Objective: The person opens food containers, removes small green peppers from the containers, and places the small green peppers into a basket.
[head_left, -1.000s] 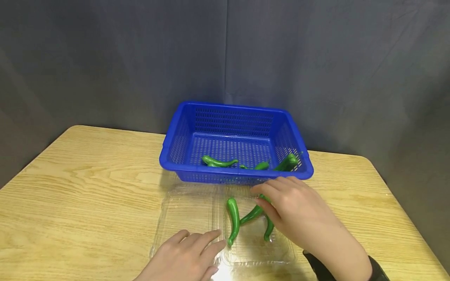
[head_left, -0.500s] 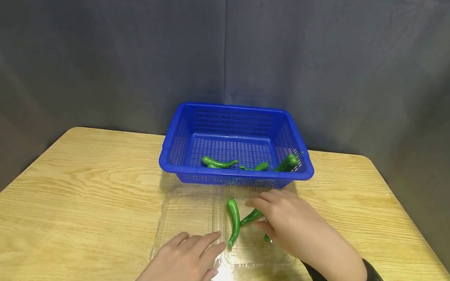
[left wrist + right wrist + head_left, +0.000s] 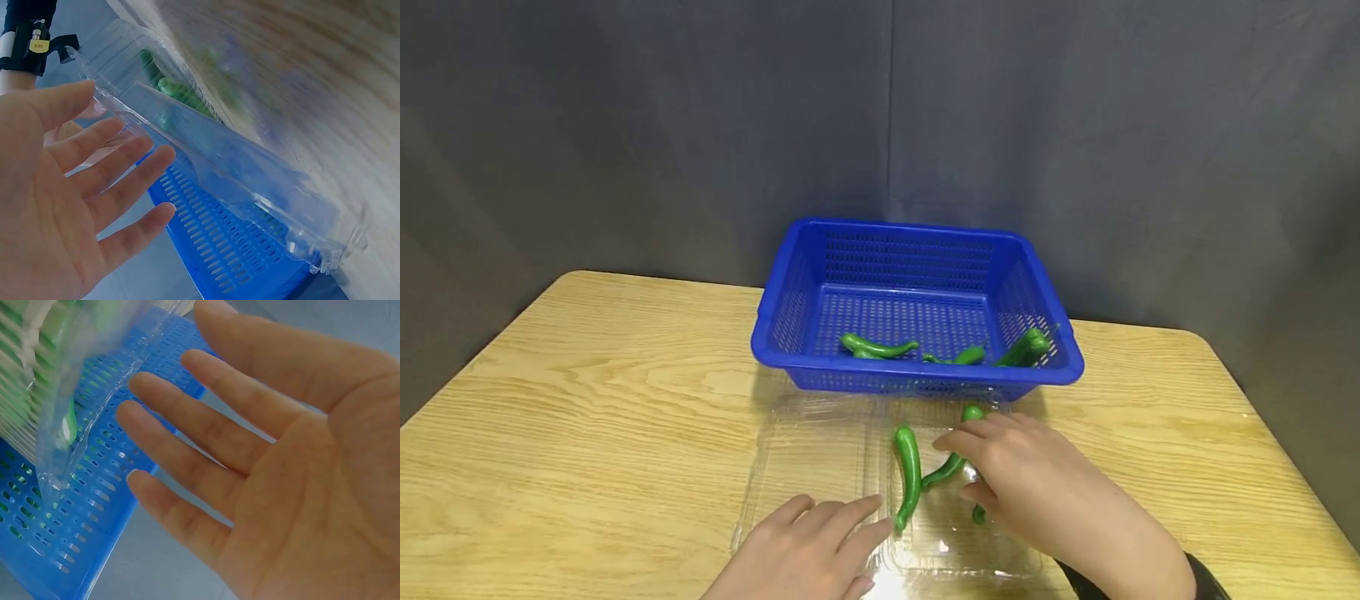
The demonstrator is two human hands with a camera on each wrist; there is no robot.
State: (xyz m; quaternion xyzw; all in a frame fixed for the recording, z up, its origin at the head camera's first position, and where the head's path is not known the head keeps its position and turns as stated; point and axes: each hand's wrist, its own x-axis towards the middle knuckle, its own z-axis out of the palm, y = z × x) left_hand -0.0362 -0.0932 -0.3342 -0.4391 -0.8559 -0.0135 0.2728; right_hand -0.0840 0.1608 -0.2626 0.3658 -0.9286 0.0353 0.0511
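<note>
A clear plastic clamshell box (image 3: 940, 537) lies spread on the table, with green chili peppers in its right half. One curved pepper (image 3: 909, 471) lies along the fold; a second pepper (image 3: 945, 472) slants beside it, partly under my right hand (image 3: 1033, 479). Below that hand, the end of another pepper (image 3: 978, 514) shows, the rest hidden. My right hand hovers over these peppers, its fingers (image 3: 187, 434) spread and relaxed in the right wrist view, gripping nothing. My left hand (image 3: 805, 550) has loosely extended fingers near the fold, close to the first pepper's lower end; contact cannot be told.
Behind the box stands a blue perforated basket (image 3: 917, 368). Inside it lie several more peppers, such as one at the front left (image 3: 880, 347) and one at the right (image 3: 1026, 346). The wooden table (image 3: 625, 417) extends to both sides. A dark curtain (image 3: 700, 142) hangs behind.
My right hand has come down and nearer over the box's right half; the upper end of a pepper now shows beyond its fingers. My left hand has barely moved. The view has shifted slightly.
</note>
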